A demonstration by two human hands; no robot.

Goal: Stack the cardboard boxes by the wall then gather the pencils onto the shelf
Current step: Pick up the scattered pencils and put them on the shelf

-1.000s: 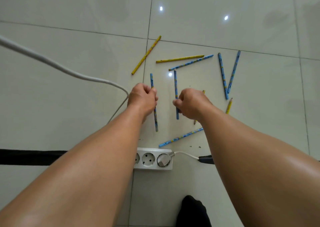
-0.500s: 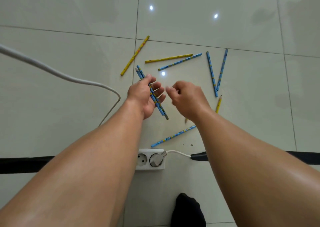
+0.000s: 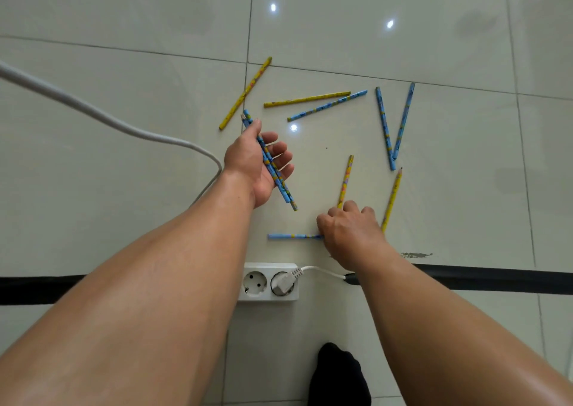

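Observation:
My left hand point(image 3: 248, 164) holds two blue pencils point(image 3: 286, 195) across its palm, the thumb pressing them down and the fingers spread. My right hand point(image 3: 350, 232) is down on the tile floor with curled fingers, gripping the end of a blue pencil point(image 3: 294, 236) that lies flat. The lower end of a yellow pencil point(image 3: 346, 179) touches its knuckles. Another yellow pencil point(image 3: 392, 199) lies just to its right. Farther off lie two blue pencils in a V point(image 3: 384, 126), a blue one point(image 3: 327, 105) and two yellow ones point(image 3: 307, 99) point(image 3: 245, 94). No boxes or shelf are in view.
A white power strip point(image 3: 268, 281) with one plug in it lies close under my arms. A thick white cable point(image 3: 108, 117) runs in from the left. A black strip point(image 3: 496, 280) crosses the floor. My black-socked foot point(image 3: 338, 374) is at the bottom.
My right hand passed its blue pencil to the left hand, then dropped toward the near blue pencil, which has turned from slanted to level. The left hand now holds two pencils.

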